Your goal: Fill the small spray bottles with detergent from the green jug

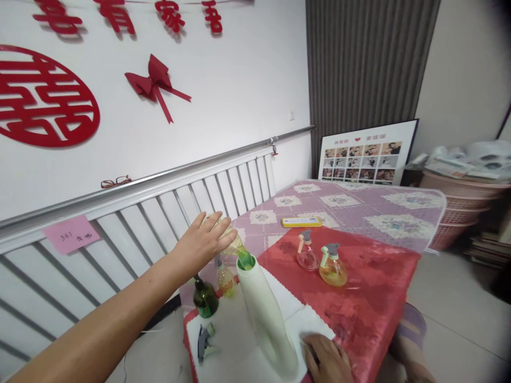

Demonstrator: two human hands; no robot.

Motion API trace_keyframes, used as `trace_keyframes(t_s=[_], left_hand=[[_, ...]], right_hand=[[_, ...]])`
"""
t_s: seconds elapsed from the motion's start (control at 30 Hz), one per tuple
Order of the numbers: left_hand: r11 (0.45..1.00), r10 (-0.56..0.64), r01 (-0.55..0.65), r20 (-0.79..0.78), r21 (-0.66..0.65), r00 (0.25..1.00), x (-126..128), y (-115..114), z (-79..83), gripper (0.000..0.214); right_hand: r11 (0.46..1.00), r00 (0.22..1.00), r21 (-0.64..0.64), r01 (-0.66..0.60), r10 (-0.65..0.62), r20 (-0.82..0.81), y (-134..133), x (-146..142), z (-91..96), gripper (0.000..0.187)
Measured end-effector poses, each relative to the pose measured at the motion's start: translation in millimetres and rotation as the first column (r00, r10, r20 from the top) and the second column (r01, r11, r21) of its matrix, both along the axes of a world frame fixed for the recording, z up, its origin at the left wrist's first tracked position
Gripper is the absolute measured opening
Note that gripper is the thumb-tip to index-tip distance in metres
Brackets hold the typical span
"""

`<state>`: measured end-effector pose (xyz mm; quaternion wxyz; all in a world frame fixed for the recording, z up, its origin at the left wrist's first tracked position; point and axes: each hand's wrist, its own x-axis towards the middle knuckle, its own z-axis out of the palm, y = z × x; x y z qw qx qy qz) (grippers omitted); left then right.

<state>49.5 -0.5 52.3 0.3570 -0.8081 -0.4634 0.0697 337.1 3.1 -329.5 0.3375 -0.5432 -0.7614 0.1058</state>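
Note:
My left hand point(211, 234) is wrapped over a clear bottle point(229, 240), tipped so that its green-tinted neck meets the mouth of a tall, pale green vase-like container point(265, 314). Green shows inside that mouth. Beside the container's base, my right hand point(326, 359) rests on the table with its fingers apart, holding nothing. Left of the container stand a dark green bottle point(205, 299) and a clear bottle with yellowish liquid point(226, 279). A grey spray head point(204, 340) lies on the white cloth point(227, 340).
Two small spray bottles, one clear pink point(307, 256) and one with yellow liquid point(334, 270), stand on the red cloth point(359, 308). Behind them lies a yellow case point(301, 222) on the patterned tablecloth point(339, 199). A white radiator point(191, 205) runs along the left.

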Motion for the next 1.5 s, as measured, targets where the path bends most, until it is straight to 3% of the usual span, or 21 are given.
trace_keyframes(t_s=[0.27,0.37,0.43,0.47,0.53,0.63,0.7,0.77,0.83,0.9,0.97,1.07,1.17,1.2,1.27,1.3,1.37,1.43,1.5], left_hand=[[0.998,0.054,-0.055,0.061,0.023,0.997,-9.4,-5.2,-12.5,0.063],[0.992,0.104,-0.117,0.222,0.047,0.97,-21.4,-11.8,-29.5,0.066],[0.988,0.119,-0.15,0.422,0.042,0.899,-30.6,-20.0,-45.8,0.066],[0.986,0.118,-0.161,0.543,0.032,0.831,-35.1,-25.6,-55.7,0.067],[0.984,0.103,-0.176,0.781,0.009,0.616,-42.9,-39.7,-79.3,0.071],[0.97,0.116,-0.228,0.982,-0.08,0.151,-49.7,-65.3,-123.2,0.074],[0.969,0.106,-0.198,0.974,-0.146,-0.202,-50.5,-82.0,-155.0,0.076],[0.98,0.059,-0.136,0.866,-0.145,-0.496,-49.5,-97.2,-184.6,0.077],[0.981,0.006,-0.14,0.739,-0.136,-0.674,-48.7,-111.1,-209.0,0.076],[0.978,-0.022,-0.148,0.634,-0.148,-0.773,-49.8,-125.0,-227.3,0.076],[0.968,-0.052,-0.18,0.565,-0.173,-0.824,-53.6,-139.5,-240.5,0.077],[0.93,-0.115,-0.276,0.522,-0.243,-0.845,-61.6,-160.8,-254.1,0.078],[0.9,-0.135,-0.32,0.508,-0.296,-0.85,-67.8,-176.5,-265.1,0.073],[0.898,-0.135,-0.32,0.503,-0.301,-0.854,-69.0,-179.7,-268.9,0.07],[0.892,-0.14,-0.324,0.487,-0.316,-0.862,-69.9,-183.3,-277.3,0.07],[0.888,-0.136,-0.321,0.478,-0.33,-0.868,-69.6,-184.0,-281.8,0.071],[0.886,-0.103,-0.293,0.462,-0.361,-0.881,-67.8,-184.7,-291.0,0.076],[0.894,-0.058,-0.254,0.464,-0.37,-0.884,-64.9,-186.1,-299.4,0.081],[0.896,-0.025,-0.243,0.504,-0.372,-0.863,-62.4,-189.4,-306.5,0.083]], right_hand=[[1.0,1.0,-0.013,-0.006,0.006,0.003,-1.4,0.3,3.8,0.022],[0.999,1.0,-0.032,-0.002,0.002,0.008,-1.3,0.0,4.6,0.023],[0.999,1.0,-0.035,0.002,-0.001,0.019,-1.3,-0.1,5.1,0.023],[0.999,1.0,-0.032,0.001,0.0,0.024,-1.4,-0.3,5.7,0.023],[1.0,1.0,-0.018,-0.005,0.005,0.03,-1.8,-0.8,7.5,0.024],[1.0,1.0,-0.014,-0.008,0.008,0.027,-2.1,-2.0,10.6,0.026],[0.999,1.0,-0.033,-0.004,0.004,0.014,-0.7,-2.3,10.7,0.028],[0.998,1.0,-0.06,-0.008,0.007,-0.024,3.0,-1.2,8.3,0.029],[0.995,0.993,-0.101,-0.027,0.015,-0.117,8.6,1.6,5.2,0.032],[0.984,0.968,-0.175,-0.011,-0.034,-0.25,13.6,6.0,5.9,0.037],[0.964,0.917,-0.258,0.068,-0.162,-0.365,14.2,10.2,15.5,0.044],[0.936,0.848,-0.297,0.19,-0.309,-0.431,1.5,10.6,52.1,0.05],[0.955,0.861,-0.165,0.245,-0.292,-0.415,-23.5,-6.1,105.3,0.044],[0.976,0.888,-0.09,0.2,-0.219,-0.404,-31.7,-17.2,122.3,0.038],[0.995,0.938,0.023,-0.098,0.1,-0.332,-44.1,-47.9,149.1,0.023],[0.957,0.918,0.042,-0.287,0.288,-0.274,-47.5,-67.1,157.4,0.018],[0.841,0.829,0.014,-0.54,0.535,-0.161,-48.0,-109.7,163.2,0.015],[0.765,0.77,-0.111,-0.635,0.638,-0.008,-41.7,-152.4,157.4,0.023],[0.748,0.716,-0.211,-0.63,0.664,0.218,-31.8,-189.4,146.1,0.029]])
